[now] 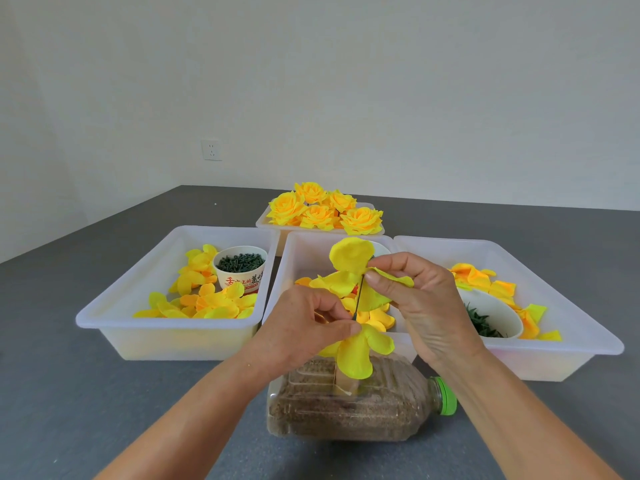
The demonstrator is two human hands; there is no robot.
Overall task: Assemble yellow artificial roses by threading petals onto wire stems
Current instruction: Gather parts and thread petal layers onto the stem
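Observation:
A thin dark wire stem (358, 296) stands upright between my hands, above the middle tray. My right hand (415, 299) pinches a yellow petal piece (349, 261) at the top of the wire. My left hand (308, 327) pinches the lower end of the wire together with another yellow petal piece (356, 355) that hangs below my fingers. Finished yellow roses (325, 209) fill the far tray.
A sand-filled plastic bottle with a green cap (349, 407) lies on its side just below my hands. Three white trays: the left tray (166, 323) holds loose petals and a paper cup of green parts (240, 268), the middle tray (294, 251) petals, the right tray (554, 306) petals and a white bowl (495, 313).

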